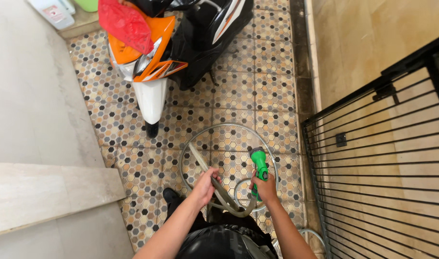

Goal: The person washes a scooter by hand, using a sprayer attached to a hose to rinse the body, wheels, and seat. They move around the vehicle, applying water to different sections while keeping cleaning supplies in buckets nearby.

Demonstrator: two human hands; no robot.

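My right hand point(264, 187) is wrapped shut around the handle of a green spray nozzle point(259, 165), nozzle head pointing up and away from me, toward the tiled floor point(272, 91) ahead. My left hand point(204, 185) is closed on the hose point(218, 188) — a flattened, murky clear tube — fingers curled over it, thumb side up. From that grip the hose dips in a short U between my hands and comes up to the bottom of the nozzle. The rest of it runs out from my left hand and lies in a big loop on the floor in front of me, with a smaller coil inside, under my right hand.

My foot in a dark shoe point(171, 195) stands on the tiles just left of my left arm. Ahead, an orange, white and black scooter point(162, 62) is parked, front wheel facing me, well apart from the loop. A red bag point(126, 24) hangs over its front. Black metal gate point(387, 158) on my right, pale wall and step point(42, 192) on my left — white containers point(54, 10) at the top left corner.
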